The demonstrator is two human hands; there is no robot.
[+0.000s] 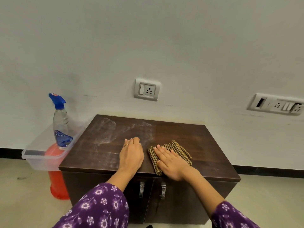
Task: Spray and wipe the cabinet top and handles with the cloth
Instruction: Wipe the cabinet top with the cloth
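A dark brown wooden cabinet top (205, 142) lies in front of me, with whitish spray streaks across its left half. My right hand (171, 162) presses flat on a brown-and-yellow checked cloth (179, 149) near the front middle. My left hand (131, 153) rests on the bare top just left of the cloth, fingers curled down. Two metal handles (141, 189) (162, 190) hang on the doors below the front edge. A clear spray bottle (61, 122) with a blue trigger head stands in a tub to the left.
A clear plastic tub (41, 158) sits on an orange stool (56, 183) against the cabinet's left side. A wall socket (146, 89) is behind the cabinet, and a switch panel (278, 104) is at the right. Beige floor surrounds the cabinet.
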